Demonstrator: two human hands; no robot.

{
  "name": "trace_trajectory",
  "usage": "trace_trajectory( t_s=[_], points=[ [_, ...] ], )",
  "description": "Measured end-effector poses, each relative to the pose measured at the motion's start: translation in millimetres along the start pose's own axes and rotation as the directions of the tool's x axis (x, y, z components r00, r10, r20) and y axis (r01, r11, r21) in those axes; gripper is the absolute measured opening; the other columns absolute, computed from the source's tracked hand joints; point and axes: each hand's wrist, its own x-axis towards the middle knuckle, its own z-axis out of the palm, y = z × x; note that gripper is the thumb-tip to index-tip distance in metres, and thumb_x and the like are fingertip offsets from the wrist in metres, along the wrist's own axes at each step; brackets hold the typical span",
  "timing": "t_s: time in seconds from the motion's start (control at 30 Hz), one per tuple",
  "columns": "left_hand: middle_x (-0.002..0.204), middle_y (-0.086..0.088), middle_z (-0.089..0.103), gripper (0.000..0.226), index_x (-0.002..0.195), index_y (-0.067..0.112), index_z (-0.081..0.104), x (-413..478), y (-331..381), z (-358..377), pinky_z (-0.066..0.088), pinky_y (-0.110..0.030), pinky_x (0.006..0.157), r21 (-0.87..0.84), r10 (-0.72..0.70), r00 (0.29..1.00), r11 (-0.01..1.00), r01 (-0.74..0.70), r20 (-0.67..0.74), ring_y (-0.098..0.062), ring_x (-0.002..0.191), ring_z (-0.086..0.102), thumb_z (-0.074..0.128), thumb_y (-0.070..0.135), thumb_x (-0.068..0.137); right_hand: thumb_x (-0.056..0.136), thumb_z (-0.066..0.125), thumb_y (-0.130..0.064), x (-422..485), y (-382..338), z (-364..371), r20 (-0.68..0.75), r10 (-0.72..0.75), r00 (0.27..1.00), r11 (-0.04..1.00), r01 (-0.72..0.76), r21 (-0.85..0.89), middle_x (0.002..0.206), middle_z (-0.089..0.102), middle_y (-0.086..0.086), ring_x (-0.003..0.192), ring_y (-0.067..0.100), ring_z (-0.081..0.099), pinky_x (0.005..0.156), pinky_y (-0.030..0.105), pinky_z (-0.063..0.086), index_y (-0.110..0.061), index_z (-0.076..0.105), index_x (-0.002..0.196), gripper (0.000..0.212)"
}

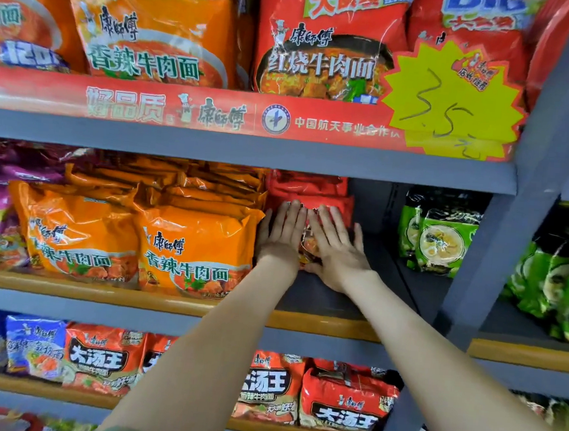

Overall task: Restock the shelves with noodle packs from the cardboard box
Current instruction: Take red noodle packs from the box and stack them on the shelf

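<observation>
On the middle shelf (318,323) a red noodle pack (312,197) stands deep in the bay, with more red packs stacked behind it. My left hand (283,230) and my right hand (337,245) lie flat against its front, fingers straight and spread, side by side. They press on the pack without gripping it, and they hide most of its front. Orange noodle packs (194,248) stand just left of the red one. The cardboard box is out of view.
Green noodle packs (442,243) sit right of a dark gap on the same shelf. A grey upright post (500,254) divides the bays. Large orange and red packs (326,40) fill the shelf above, behind a yellow price tag (454,103). Red packs (345,403) line the shelf below.
</observation>
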Motion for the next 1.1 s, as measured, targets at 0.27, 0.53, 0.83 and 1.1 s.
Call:
trace_trajectory(
  t_s=[0.27, 0.53, 0.83, 1.1],
  points=[
    [0.151, -0.014, -0.035, 0.114, 0.141, 0.007, -0.033, 6.2, -4.7, 1.3, -0.026, -0.048, 0.102, 0.069, -0.08, 0.967, 0.993, 0.1, -0.241, -0.03, 0.139, -0.03, 0.049, 0.061, 0.086, 0.082, 0.059, -0.059, 19.7, -9.3, 1.0, -0.155, 0.056, 0.986, 0.998, -0.058, -0.013, 0.14, -0.049, -0.002, 0.134, 0.022, -0.039, 0.116, 0.052, -0.004, -0.025, -0.035, 0.14, 0.115],
    [0.151, -0.012, -0.035, 0.11, 0.143, 0.008, -0.032, 5.6, -3.9, -2.4, -0.026, -0.047, 0.101, 0.018, -0.103, 0.992, 0.994, 0.105, -0.079, -0.028, 0.141, -0.029, 0.052, 0.055, 0.09, 0.082, 0.05, -0.069, 23.3, -6.2, -14.7, 0.08, 0.019, 0.997, 1.0, -0.02, 0.016, 0.142, -0.049, -0.002, 0.129, 0.019, -0.046, 0.112, 0.053, -0.014, -0.031, -0.032, 0.141, 0.109],
    [0.146, -0.011, -0.044, 0.097, 0.141, 0.008, -0.034, -10.8, 0.0, -26.4, -0.019, -0.051, 0.109, -0.276, 0.043, 0.985, 0.961, 0.005, 0.165, -0.027, 0.137, -0.035, 0.05, 0.019, 0.094, 0.09, 0.059, -0.043, -2.3, 4.8, -16.2, -0.049, -0.019, 0.999, 0.995, 0.024, 0.098, 0.147, -0.043, -0.002, 0.131, 0.018, -0.044, 0.11, 0.053, -0.019, -0.032, -0.026, 0.146, 0.102],
    [0.15, -0.009, -0.037, 0.078, 0.148, 0.014, -0.023, -38.7, -9.3, -33.5, -0.017, -0.051, 0.112, -0.399, 0.219, 0.943, 0.911, -0.105, 0.252, -0.025, 0.139, -0.032, 0.036, 0.037, 0.101, 0.093, 0.055, -0.016, -41.2, -10.9, -30.6, 0.047, 0.079, 0.996, 0.973, -0.087, 0.216, 0.156, -0.025, 0.004, 0.142, 0.018, -0.024, 0.114, 0.041, -0.012, -0.016, -0.018, 0.149, 0.092]
  ],
)
